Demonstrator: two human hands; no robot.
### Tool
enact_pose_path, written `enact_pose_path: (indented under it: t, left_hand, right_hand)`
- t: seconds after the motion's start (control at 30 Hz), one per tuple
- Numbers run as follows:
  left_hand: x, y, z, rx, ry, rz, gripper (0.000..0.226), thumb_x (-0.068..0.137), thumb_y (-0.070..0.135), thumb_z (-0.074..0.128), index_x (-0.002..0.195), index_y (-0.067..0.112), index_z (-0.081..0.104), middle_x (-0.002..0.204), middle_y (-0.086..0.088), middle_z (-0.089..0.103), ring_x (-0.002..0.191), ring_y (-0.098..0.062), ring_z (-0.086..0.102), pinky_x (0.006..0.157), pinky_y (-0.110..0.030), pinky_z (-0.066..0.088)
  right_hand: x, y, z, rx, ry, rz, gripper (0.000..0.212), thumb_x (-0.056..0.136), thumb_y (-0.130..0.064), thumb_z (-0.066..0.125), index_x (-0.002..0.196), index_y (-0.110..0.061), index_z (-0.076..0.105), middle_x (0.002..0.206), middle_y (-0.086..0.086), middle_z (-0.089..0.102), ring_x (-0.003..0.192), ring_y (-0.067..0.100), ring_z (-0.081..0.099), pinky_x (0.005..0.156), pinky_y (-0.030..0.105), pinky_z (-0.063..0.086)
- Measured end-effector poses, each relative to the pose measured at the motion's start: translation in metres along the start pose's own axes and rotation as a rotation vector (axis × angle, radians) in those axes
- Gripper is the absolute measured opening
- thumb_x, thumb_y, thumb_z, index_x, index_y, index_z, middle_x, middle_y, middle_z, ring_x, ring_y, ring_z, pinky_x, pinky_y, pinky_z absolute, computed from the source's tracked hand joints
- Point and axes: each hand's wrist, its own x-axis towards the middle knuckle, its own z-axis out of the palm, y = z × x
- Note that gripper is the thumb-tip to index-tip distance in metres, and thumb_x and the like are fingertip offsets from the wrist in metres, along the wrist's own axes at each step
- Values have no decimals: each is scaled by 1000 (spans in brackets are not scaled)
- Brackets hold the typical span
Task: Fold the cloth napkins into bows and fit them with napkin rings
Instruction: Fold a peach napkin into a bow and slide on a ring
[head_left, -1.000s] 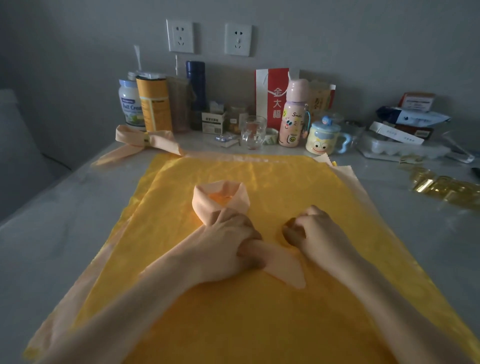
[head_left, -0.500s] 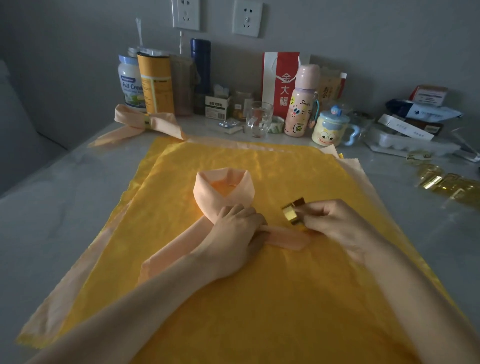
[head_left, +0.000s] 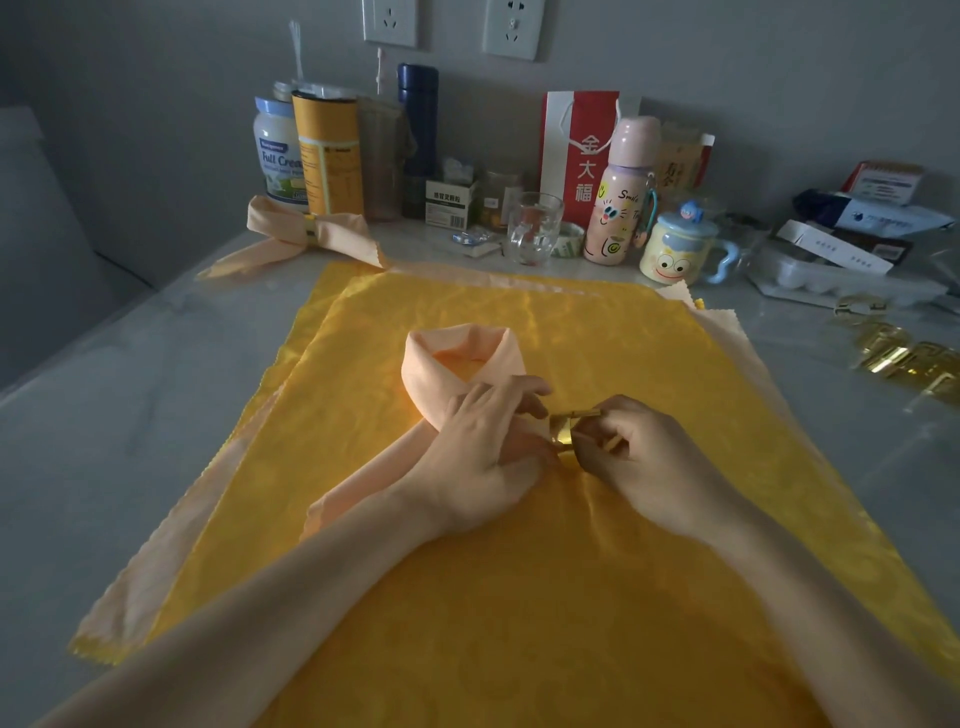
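A peach cloth napkin (head_left: 457, 358), folded into a band and looped, lies on a stack of yellow napkins (head_left: 519, 597) in the middle of the table. My left hand (head_left: 483, 441) grips the napkin where the band crosses below the loop. My right hand (head_left: 644, 452) pinches a gold napkin ring (head_left: 569, 428) right beside the left hand's fingers, at the napkin's pinched end. That end is hidden between the hands. A finished peach bow (head_left: 306, 234) with a gold ring sits at the back left.
Jars, a flask, a glass (head_left: 532, 228), a pink bottle (head_left: 618, 192) and a cartoon mug (head_left: 675, 249) line the wall behind. Several gold rings (head_left: 904, 358) lie at the right, near boxes and a white tray (head_left: 831, 275). The grey tabletop (head_left: 130, 415) shows left.
My right hand lifted a gold ring and brought it left to the napkin's end by my left hand. The napkin's right tail, earlier lying flat, is now gathered between the hands.
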Motion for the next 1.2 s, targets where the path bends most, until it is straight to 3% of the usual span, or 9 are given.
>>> enact_pose_path:
  t: [0.13, 0.33, 0.43, 0.57, 0.67, 0.77, 0.9, 1.03, 1.2]
  left_hand:
    - [-1, 0, 3, 167, 34, 96, 55, 82, 46, 64, 130, 26, 48, 120, 17, 50, 117, 3, 31, 101, -8, 9]
    - [0, 1, 0, 174, 83, 90, 58, 82, 42, 67, 134, 25, 48, 129, 10, 54, 125, -4, 35, 102, -12, 11]
    - [0, 2, 0, 229, 84, 115, 57, 78, 48, 65, 127, 22, 55, 119, 7, 61, 120, -12, 46, 103, -18, 15]
    - [2, 0, 0, 249, 101, 112, 52, 78, 42, 68, 124, 21, 57, 118, 6, 61, 118, -14, 49, 105, -18, 16]
    - [3, -2, -2, 228, 114, 84, 53, 78, 32, 73, 126, 21, 54, 122, 6, 59, 120, -16, 46, 112, -33, 27]
    - [3, -6, -6, 216, 152, 64, 55, 75, 24, 76, 125, 17, 55, 122, 2, 60, 118, -10, 45, 111, -48, 30]
    - [3, -8, -10, 213, 152, 33, 53, 76, 17, 76, 125, 14, 56, 120, 0, 60, 118, -13, 44, 111, -50, 30]
    - [4, -14, -13, 295, 95, 65, 53, 75, 18, 67, 126, 10, 54, 124, -7, 60, 125, -28, 48, 114, -32, 16]
    - [3, -14, -18, 378, 67, 90, 51, 78, 17, 61, 127, 9, 53, 120, -8, 64, 115, -28, 57, 102, -23, 23]
  right_hand:
    - [-1, -2, 4, 79, 48, 29, 18, 92, -24, 56, 83, -12, 66, 89, -5, 55, 78, 5, 55, 66, 14, 41]
    - [0, -3, 9, 120, 104, 11, 16, 90, -22, 58, 80, -12, 66, 88, -4, 58, 78, 4, 56, 66, 14, 42]
    - [-1, -4, 10, 134, 102, -11, 17, 89, -22, 59, 79, -11, 66, 88, -1, 60, 80, 9, 58, 68, 20, 45]
    - [-2, -6, 5, 128, 126, -30, 16, 88, -22, 61, 74, -16, 64, 99, -10, 57, 90, 0, 54, 70, 8, 40]
    - [-3, -6, -3, 99, 153, -13, 24, 89, -22, 60, 66, -15, 58, 87, -4, 55, 77, 6, 54, 66, 11, 39]
    - [-6, -7, -12, 127, 72, 36, 32, 91, -21, 56, 62, -9, 55, 77, 1, 55, 64, 14, 55, 65, 26, 43]
    - [-8, -9, -22, 152, -57, 100, 36, 92, -19, 55, 59, -8, 53, 60, -6, 55, 49, 1, 50, 54, 15, 38]
    - [-9, -9, -26, 140, -245, 149, 36, 93, -23, 54, 59, -12, 54, 51, -7, 54, 50, 2, 50, 57, 15, 37]
    - [-12, -10, -30, 36, -396, 122, 36, 93, -28, 56, 62, -10, 59, 63, 5, 61, 55, 8, 50, 59, 24, 39]
